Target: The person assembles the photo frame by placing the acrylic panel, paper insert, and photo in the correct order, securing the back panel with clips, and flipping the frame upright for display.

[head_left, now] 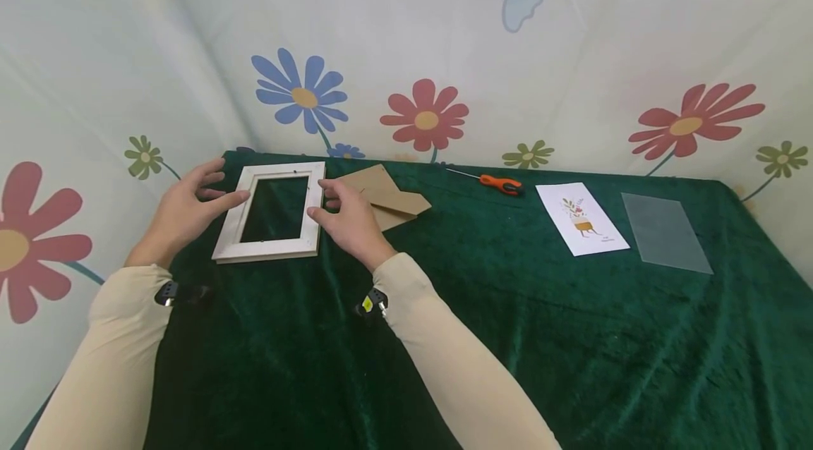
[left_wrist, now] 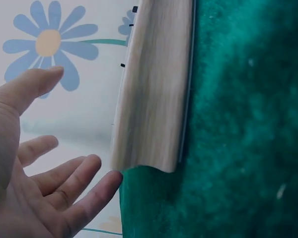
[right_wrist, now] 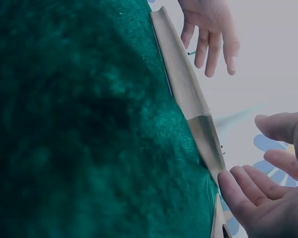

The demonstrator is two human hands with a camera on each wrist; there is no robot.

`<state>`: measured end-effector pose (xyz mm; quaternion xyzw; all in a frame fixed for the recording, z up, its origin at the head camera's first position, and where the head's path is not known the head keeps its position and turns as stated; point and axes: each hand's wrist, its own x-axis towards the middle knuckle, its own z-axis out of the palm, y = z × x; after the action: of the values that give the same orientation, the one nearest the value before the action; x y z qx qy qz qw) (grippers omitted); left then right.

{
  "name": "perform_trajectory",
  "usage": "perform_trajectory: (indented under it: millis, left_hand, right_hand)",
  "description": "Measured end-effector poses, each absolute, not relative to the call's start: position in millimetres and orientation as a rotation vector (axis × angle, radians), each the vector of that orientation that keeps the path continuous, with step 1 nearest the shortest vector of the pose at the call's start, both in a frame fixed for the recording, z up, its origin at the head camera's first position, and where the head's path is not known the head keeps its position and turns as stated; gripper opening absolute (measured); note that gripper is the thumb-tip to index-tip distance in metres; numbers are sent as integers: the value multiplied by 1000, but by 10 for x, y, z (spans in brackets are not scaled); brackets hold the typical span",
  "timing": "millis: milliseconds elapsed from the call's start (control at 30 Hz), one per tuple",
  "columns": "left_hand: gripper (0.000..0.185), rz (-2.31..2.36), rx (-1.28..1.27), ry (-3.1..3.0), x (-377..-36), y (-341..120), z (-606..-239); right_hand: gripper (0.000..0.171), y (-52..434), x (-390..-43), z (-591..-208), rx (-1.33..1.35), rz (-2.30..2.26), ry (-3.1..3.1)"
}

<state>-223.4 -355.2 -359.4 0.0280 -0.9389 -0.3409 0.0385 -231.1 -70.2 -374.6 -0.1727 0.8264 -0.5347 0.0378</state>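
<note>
A pale wooden picture frame (head_left: 269, 248) lies flat on the green cloth at the left, and cloth shows through its opening. Small dark tabs stick up from its inner edge. My left hand (head_left: 181, 210) is at the frame's left side, fingers spread and thumb reaching over the rail. In the left wrist view, the fingertips (left_wrist: 111, 181) come right up to a corner of the frame. My right hand (head_left: 352, 224) is at the right rail with its fingers loosely bent. The right wrist view shows its fingertips (right_wrist: 226, 181) at the frame's edge. Neither hand grips anything.
Brown backing board (head_left: 375, 182) with a folded-out stand lies just beyond my right hand. Farther right are an orange-handled screwdriver (head_left: 502, 184), a printed card (head_left: 581, 221) and a clear sheet (head_left: 667, 231). A flower-patterned curtain (head_left: 406, 27) hangs behind the table's back edge.
</note>
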Motion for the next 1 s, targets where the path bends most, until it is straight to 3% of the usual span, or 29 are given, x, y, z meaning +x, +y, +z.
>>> perform_trajectory:
  millis: [633,1000]
  left_hand:
    - [86,-1060,46,-2965,-2242,-3678,-3716]
    - [65,-1073,-21,-2996,-2239,-3686,-3709]
  right_hand:
    - [56,-704,-2271,-3844,-569,-1497,2495]
    - [55,-694,-2265,-3836,-544,-1434,2501]
